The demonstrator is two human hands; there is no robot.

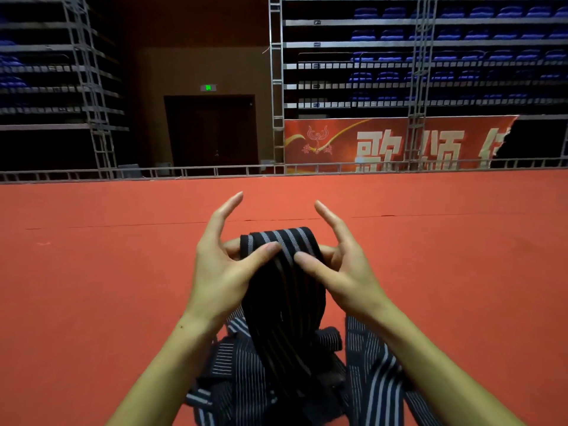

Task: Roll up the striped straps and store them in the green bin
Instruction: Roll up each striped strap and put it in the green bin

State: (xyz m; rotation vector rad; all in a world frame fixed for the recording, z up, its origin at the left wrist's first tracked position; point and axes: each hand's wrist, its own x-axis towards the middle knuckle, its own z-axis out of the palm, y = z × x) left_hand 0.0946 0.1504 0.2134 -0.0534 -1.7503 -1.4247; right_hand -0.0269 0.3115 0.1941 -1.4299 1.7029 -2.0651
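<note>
Around the heap of striped straps (pixel 276 379) the red floor (pixel 92 272) lies bare to left, right and beyond, open to a reaching hand. Just above the heap, the left hand (pixel 224 265) and right hand (pixel 344 269) flank a raised strap, closing that gap. Far beyond the heap, a low metal rail (pixel 215 172) bars the floor's edge.
</note>
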